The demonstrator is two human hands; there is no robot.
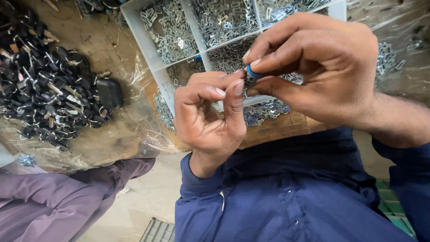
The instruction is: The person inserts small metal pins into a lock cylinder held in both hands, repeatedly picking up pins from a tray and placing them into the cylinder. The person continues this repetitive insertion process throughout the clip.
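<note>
Hands met over a divided tray (pixel 134 27), both raised close to the camera. Left hand (pixel 208 114) was curled nearly to a fist, thumb and forefinger pinched at the near end of a small blue-and-dark part (pixel 251 76). Right hand (pixel 320 67) closed on the same part from the other side, thumb below and forefinger on top, remaining fingers bent loosely behind. Part sat between the two sets of fingertips, mostly hidden; only a blue edge and a dark face showed, and its exact shape could not be told.

Tray was white, with several compartments full of small silvery metal pieces (pixel 172 31). More of these pieces lay loose on the wooden bench (pixel 277 127) just beside the tray's near edge.

Heap of black parts with metal rings (pixel 51 98) lay on clear plastic sheeting (pixel 116 134), well apart to the left. Blue shirt (pixel 286 197) filled the lower view. Purple sleeve (pixel 58 197) of another person showed at lower left.
</note>
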